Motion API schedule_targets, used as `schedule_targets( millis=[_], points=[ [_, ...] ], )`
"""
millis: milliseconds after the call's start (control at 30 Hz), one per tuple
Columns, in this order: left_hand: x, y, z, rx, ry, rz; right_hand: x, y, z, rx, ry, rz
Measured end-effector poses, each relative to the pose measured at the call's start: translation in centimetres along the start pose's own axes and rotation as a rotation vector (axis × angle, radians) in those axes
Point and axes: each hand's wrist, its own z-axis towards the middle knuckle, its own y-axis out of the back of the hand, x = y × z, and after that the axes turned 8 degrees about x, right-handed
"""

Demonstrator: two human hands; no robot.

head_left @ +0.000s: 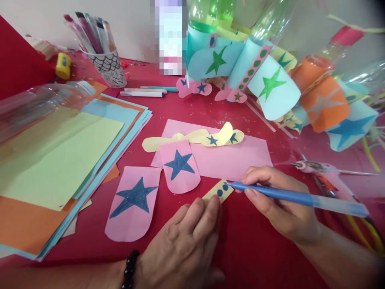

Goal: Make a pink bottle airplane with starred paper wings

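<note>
My left hand (188, 237) lies flat on the red table, its fingertips pressing a small yellow paper strip (214, 196) down. Two blue dots show on the strip; its lower part is under my fingers. My right hand (278, 204) grips a blue felt-tip pen (279, 194), whose tip is at the strip's upper end beside the dots. Left of the strip are two pink rounded paper pieces, a larger piece (116, 228) and a smaller piece (177, 185), each with a blue star. Behind them a yellow paper cutout (192, 137) with small blue stars rests on a pink sheet (240, 158).
On the left, a clear plastic bottle (33, 104) lies on stacked coloured paper (90, 156). Pens fill a patterned cup (106, 68) near a yellow glue stick (63, 65). Loose markers (142, 94) lie behind. Decorated bottles (237, 72) stand at back right; a pink glue gun (327, 170) lies right.
</note>
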Motion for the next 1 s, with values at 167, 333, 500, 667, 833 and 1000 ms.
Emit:
schedule_targets(
  millis=[167, 333, 500, 667, 833, 1000],
  points=[
    [-0.1, -0.2, 0.0, -0.040, -0.042, 0.058, 0.2, 0.1, 0.1, 0.046, 0.005, -0.001],
    [-0.3, -0.4, -0.4, -0.080, -0.031, 0.055, 0.8, -0.2, 0.5, 0.135, 0.039, -0.029],
    [-0.2, -0.4, -0.6, -0.087, -0.020, 0.024, 0.9, -1.0, 0.5, 0.121, 0.063, -0.114],
    [0.1, -1.0, -0.4, -0.084, -0.063, 0.041, 0.9, -1.3, 0.7, 0.124, 0.064, -0.127],
    [0.0, -1.1, -0.3, -0.045, -0.047, 0.059, 0.9, -1.5, 1.0, 0.129, 0.071, -0.126],
    [-0.1, -0.8, -0.2, -0.038, -0.042, 0.060, 1.0, -1.6, 1.0, 0.153, 0.073, -0.131]
  ],
)
